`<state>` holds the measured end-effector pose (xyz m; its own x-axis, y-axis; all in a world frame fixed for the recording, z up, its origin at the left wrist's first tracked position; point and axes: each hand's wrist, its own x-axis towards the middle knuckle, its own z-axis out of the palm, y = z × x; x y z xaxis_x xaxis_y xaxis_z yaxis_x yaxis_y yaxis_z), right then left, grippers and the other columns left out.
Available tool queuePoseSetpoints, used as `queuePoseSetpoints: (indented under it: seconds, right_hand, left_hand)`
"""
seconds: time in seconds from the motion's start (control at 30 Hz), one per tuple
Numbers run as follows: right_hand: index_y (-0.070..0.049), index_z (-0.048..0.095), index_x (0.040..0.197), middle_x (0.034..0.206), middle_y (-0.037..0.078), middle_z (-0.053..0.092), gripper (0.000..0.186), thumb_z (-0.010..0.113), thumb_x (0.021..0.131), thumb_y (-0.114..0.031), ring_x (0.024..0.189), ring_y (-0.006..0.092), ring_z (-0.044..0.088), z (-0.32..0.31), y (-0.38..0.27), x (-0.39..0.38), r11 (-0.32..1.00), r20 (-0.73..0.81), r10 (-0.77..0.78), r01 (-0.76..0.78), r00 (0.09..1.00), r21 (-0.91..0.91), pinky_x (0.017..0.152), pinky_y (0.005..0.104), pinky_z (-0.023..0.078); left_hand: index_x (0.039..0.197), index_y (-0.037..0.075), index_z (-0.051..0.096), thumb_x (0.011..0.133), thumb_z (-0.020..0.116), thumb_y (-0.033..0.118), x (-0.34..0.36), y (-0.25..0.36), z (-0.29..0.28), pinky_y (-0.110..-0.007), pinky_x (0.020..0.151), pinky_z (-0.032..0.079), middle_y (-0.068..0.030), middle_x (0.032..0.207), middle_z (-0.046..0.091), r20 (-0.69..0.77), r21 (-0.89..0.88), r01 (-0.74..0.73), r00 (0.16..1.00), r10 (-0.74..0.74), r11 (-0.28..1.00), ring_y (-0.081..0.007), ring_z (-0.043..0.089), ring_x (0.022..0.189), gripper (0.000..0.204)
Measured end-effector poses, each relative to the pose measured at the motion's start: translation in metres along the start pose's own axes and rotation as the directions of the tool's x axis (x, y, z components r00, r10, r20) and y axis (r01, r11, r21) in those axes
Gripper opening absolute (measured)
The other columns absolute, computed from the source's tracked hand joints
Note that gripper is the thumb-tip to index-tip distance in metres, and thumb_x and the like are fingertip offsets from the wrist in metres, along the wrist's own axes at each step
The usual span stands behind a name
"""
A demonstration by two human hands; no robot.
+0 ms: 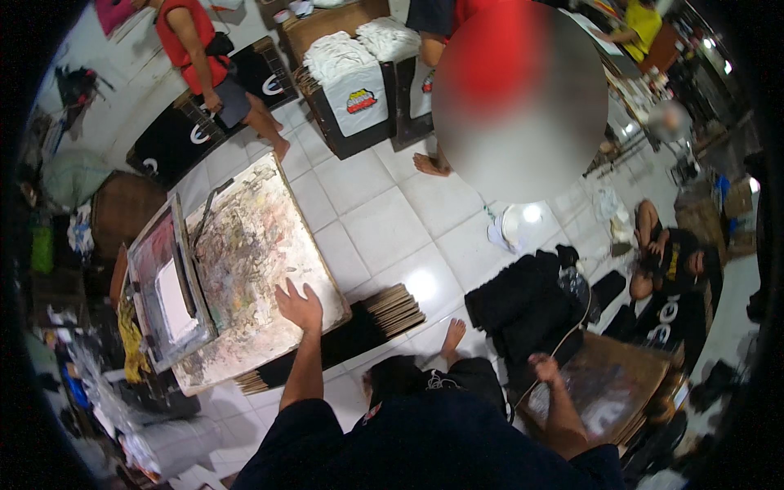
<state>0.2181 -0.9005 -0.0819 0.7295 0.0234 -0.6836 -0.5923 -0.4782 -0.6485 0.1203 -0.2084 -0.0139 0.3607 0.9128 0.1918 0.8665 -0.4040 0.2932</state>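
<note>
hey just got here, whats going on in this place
The person's left hand is spread over a paint-stained board, with a framed screen at the board's left side. The right hand is near a brown board and a pile of black cloth; whether it holds anything is unclear. Beyond, a person in a red top is upright near white cloth.

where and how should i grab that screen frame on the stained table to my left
Probably by the middle of its long right-hand rail, coming from the right with the left hand. That rail is straight and slim, faces the hand, and borders open stained tabletop. Whether fingers fit underneath can't be told from this view.
</note>
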Motion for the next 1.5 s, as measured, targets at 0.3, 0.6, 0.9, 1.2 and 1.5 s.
queuePoseSetpoints:
  seconds: [0.3, 0.6, 0.9, 1.2, 1.5]
  right_hand:
    - [-0.004, 0.067, 0.122, 0.092, 0.009, 0.074, 0.028, 0.058, 0.105, -0.024, 0.078, 0.0169, 0.069, -0.067, -0.328, 0.229, 0.950, -0.004, -0.247, 0.241, 0.969, -0.199, 0.069, 0.0336, 0.057]
    - [-0.011, 0.065, 0.135, 0.117, 0.017, 0.076, 0.053, 0.064, 0.098, -0.048, 0.111, 0.0347, 0.071, 0.206, -0.489, 0.272, 0.315, 0.746, 0.048, 0.699, 0.664, -0.642, 0.102, 0.0412, 0.053]
    - [-0.010, 0.071, 0.127, 0.127, 0.019, 0.071, 0.050, 0.065, 0.095, -0.047, 0.118, 0.0353, 0.067, 0.402, -0.643, 0.339, 0.080, 0.821, 0.133, 0.820, 0.555, -0.567, 0.103, 0.0416, 0.053]
    - [-0.008, 0.069, 0.126, 0.093, 0.014, 0.072, 0.037, 0.072, 0.092, -0.023, 0.090, 0.0317, 0.069, 0.691, -0.718, 0.240, -0.003, 0.907, -0.374, 0.978, -0.195, 0.209, 0.087, 0.0465, 0.055]
    - [-0.005, 0.057, 0.140, 0.131, 0.019, 0.054, 0.065, 0.083, 0.083, -0.023, 0.126, 0.0399, 0.050, 0.940, -0.658, -0.080, -0.210, 0.475, 0.056, 0.455, -0.878, 0.865, 0.109, 0.0529, 0.041]
  left_hand:
    - [0.158, 0.009, 0.039, 0.102, 0.055, 0.038, -0.002, 0.008, 0.022, -0.061, 0.122, 0.023, -0.0269, 0.163, 0.032, 0.012, 0.187, 0.089, 0.996, -0.093, 0.978, -0.0442, 0.028, 0.152, 0.064]
    - [0.154, 0.007, 0.045, 0.097, 0.063, 0.026, -0.002, 0.017, 0.013, -0.061, 0.122, 0.024, -0.0273, 0.161, 0.036, -0.050, 0.117, 0.093, 0.995, -0.087, 0.989, -0.0473, 0.032, 0.149, 0.063]
    - [0.145, 0.005, 0.056, 0.089, 0.070, 0.019, 0.009, 0.034, -0.007, -0.060, 0.121, 0.030, -0.0242, 0.158, 0.044, -0.068, -0.030, 0.211, 0.975, -0.213, 0.977, -0.0445, 0.040, 0.146, 0.060]
    - [0.143, 0.004, 0.056, 0.087, 0.073, 0.023, 0.012, 0.028, -0.010, -0.059, 0.118, 0.033, -0.0297, 0.154, 0.044, -0.296, -0.016, 0.581, 0.775, -0.559, 0.814, -0.0482, 0.042, 0.142, 0.061]
    - [0.150, 0.001, 0.044, 0.104, 0.054, 0.054, 0.151, -0.144, -0.013, -0.048, 0.109, 0.042, -0.0196, 0.144, 0.052, 0.165, -0.974, -0.192, -0.249, -0.954, -0.119, -0.0348, 0.050, 0.131, 0.071]
